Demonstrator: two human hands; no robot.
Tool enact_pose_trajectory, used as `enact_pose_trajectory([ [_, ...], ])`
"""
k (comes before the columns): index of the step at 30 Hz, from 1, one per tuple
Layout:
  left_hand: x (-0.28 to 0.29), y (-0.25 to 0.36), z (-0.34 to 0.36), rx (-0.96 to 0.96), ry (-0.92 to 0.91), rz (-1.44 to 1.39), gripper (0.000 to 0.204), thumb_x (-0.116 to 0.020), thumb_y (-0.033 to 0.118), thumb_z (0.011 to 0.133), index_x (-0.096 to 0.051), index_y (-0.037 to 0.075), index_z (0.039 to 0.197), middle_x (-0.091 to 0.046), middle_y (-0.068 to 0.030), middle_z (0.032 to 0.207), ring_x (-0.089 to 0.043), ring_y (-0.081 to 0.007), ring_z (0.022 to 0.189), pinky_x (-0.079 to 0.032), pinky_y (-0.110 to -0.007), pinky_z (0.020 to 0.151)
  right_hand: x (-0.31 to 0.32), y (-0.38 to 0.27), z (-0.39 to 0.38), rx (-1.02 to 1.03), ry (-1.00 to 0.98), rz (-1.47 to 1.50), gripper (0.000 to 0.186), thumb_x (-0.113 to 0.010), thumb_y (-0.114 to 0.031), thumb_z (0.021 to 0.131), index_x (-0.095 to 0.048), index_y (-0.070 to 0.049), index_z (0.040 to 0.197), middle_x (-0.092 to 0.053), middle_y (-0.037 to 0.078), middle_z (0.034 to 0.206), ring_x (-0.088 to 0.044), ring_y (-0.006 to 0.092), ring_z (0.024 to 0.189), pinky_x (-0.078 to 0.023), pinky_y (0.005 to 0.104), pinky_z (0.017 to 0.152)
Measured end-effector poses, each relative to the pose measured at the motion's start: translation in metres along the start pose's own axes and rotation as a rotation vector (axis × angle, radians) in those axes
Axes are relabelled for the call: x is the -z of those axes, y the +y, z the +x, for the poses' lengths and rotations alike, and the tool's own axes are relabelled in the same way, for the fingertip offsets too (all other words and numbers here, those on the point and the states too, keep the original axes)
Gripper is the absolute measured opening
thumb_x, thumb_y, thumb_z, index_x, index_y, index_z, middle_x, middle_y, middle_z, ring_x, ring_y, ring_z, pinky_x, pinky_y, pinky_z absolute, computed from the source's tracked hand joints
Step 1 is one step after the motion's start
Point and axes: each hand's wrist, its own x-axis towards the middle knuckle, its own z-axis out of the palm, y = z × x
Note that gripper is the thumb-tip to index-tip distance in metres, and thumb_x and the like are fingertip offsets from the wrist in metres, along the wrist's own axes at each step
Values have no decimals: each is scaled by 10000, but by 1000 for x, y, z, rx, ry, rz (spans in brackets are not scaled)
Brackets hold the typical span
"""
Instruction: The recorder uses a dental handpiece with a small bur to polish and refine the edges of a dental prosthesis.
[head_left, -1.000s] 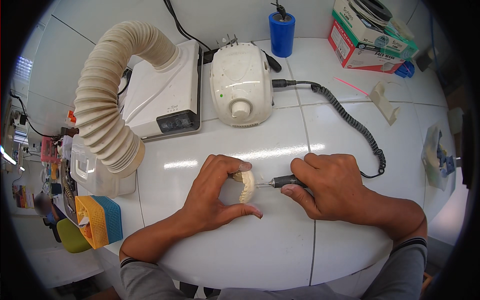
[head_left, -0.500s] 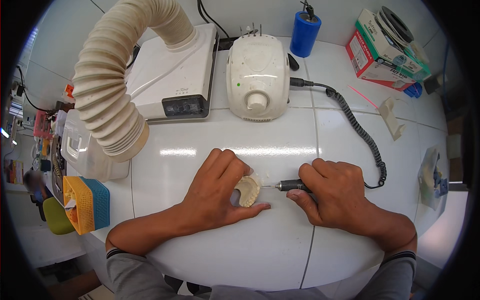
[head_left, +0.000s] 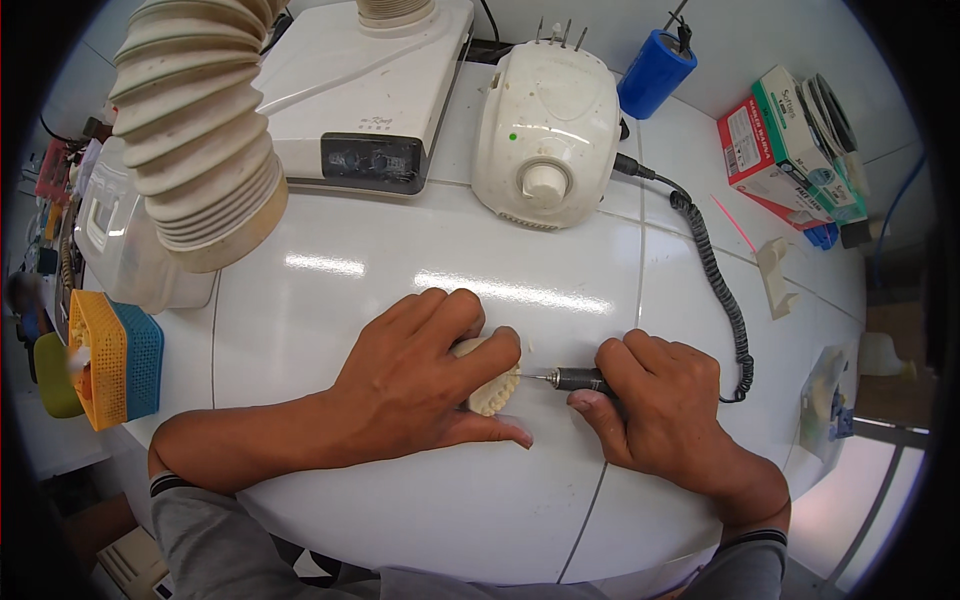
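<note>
A cream-coloured dental cast (head_left: 494,395) with a row of teeth along its edge rests low over the white tabletop. My left hand (head_left: 415,365) is closed around it, fingers over the top and thumb along the near side; much of the cast is hidden beneath. In my right hand (head_left: 660,400) is a black rotary handpiece (head_left: 580,379), gripped near its front. Its thin metal bur points left and reaches the toothed edge, by my left index finger. Whether the bur touches the cast I cannot tell. A few pale crumbs lie beside the cast.
The handpiece's coiled cord (head_left: 722,270) runs to a white control unit (head_left: 548,130) with a green light. A ribbed hose (head_left: 200,120) hangs at the left from a white box-shaped machine (head_left: 370,90). Yellow (head_left: 95,360) and blue baskets stand left; cardboard boxes (head_left: 780,150) stand back right.
My left index finger has come forward over the cast, and the cast has turned in the hand, covering its hollow inner curve. The whole view has shifted and tilted slightly.
</note>
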Motion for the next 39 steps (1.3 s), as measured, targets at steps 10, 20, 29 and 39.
enact_pose_trajectory([
  [10,3,3,1,16,-49,-6,754,-929,673,783,-771,61,1196,-504,-78,968,-549,-253,845,-497,-385,751,2,-1,0,-11,-19,-2,363,-839,-400,960,-665,-83,937,-509,47,766,-537,225,541,-428,381,508],
  [20,-1,5,-4,21,-32,90,692,-896,640,849,-698,39,1130,-556,-84,982,-574,-246,835,-499,-378,767,2,-2,0,4,-38,-14,338,-858,-407,948,-708,-105,974,-514,43,772,-542,227,540,-421,377,509],
  [29,2,8,-6,60,-41,97,675,-910,600,853,-669,21,1102,-623,-101,981,-634,-252,818,-539,-375,728,-1,1,-1,26,-6,-7,333,-862,-421,945,-711,-125,944,-507,38,766,-521,219,530,-402,372,501],
  [39,5,4,-2,35,-35,34,699,-930,590,832,-652,15,1114,-602,-100,958,-643,-250,804,-547,-375,684,0,0,-1,7,0,-9,329,-857,-419,953,-718,-120,959,-513,41,770,-537,225,527,-410,376,494],
])
